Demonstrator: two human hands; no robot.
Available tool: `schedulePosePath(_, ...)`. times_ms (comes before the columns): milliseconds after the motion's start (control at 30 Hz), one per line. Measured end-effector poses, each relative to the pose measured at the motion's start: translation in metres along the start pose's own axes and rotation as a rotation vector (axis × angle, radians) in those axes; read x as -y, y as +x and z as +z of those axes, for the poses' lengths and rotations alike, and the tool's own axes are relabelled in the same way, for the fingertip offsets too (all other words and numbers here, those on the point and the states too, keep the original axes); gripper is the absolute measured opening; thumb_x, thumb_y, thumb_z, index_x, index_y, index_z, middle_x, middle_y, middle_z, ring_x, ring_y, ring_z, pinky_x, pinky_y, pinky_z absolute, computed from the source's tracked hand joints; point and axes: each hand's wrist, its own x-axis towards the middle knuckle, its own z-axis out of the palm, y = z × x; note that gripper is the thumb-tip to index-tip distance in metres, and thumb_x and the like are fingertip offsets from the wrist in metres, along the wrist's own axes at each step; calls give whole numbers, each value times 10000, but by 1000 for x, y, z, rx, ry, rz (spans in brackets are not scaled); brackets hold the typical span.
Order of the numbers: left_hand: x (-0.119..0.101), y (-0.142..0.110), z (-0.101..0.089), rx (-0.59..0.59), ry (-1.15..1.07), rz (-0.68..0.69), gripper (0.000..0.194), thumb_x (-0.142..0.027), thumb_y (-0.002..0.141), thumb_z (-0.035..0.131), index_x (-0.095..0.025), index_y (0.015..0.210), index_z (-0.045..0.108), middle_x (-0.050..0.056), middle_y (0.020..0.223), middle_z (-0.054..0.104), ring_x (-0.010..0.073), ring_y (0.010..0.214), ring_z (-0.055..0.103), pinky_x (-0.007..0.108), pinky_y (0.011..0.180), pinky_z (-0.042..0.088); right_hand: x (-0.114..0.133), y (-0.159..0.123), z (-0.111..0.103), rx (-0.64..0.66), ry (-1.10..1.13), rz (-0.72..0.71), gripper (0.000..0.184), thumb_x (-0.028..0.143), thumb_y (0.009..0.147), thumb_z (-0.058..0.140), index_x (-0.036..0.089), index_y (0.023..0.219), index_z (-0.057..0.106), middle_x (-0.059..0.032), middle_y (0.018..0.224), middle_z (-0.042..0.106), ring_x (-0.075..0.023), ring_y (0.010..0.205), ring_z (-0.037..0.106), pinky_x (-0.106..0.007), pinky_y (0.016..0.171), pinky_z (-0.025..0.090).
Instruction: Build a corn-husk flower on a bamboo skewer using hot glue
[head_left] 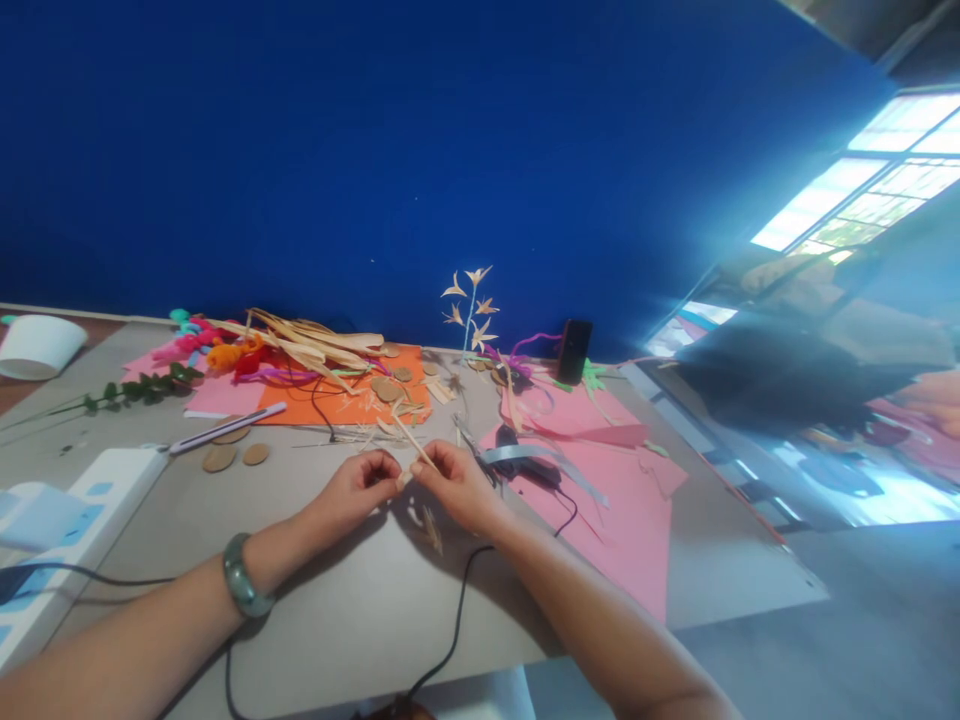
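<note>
Over the middle of the table, my left hand (366,480) and my right hand (455,485) meet, fingers pinched. A narrow pale strip (411,436), like dried husk, sticks up and to the left out of my right hand. Its small pale end (405,479) lies between both sets of fingertips, so both hands grip it. Beneath, a small dry, pale scrap (432,530) rests on the grey table (337,620). Behind my hands, a stem with several pale star-shaped flowers (471,308) stands upright against the blue wall.
A bundle of pale husk strips (315,340) lies on orange paper (360,405) at the back. To the right are pink sheets (630,510), a black device with a cord (536,470) and a phone (575,350). Left are a power strip (97,530), a pen (229,428) and a white cup (41,347).
</note>
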Motion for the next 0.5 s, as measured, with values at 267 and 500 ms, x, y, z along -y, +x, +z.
schedulePosePath(267,-5,-2,0,33,-70,-40,279,-395,675,722,-156,664,579,-33,593,496,86,538,397,214,514,307,6,0,-3,-45,-18,-9,210,348,802,571,168,710,514,46,622,428,-92,576,383,-223,554,325)
schedulePosePath(500,-5,-1,-1,10,-76,-28,280,-385,652,754,-147,648,607,-26,580,532,88,536,425,223,534,328,0,0,-3,23,-2,9,230,369,770,640,155,748,560,28,647,507,-99,590,427,-229,571,360)
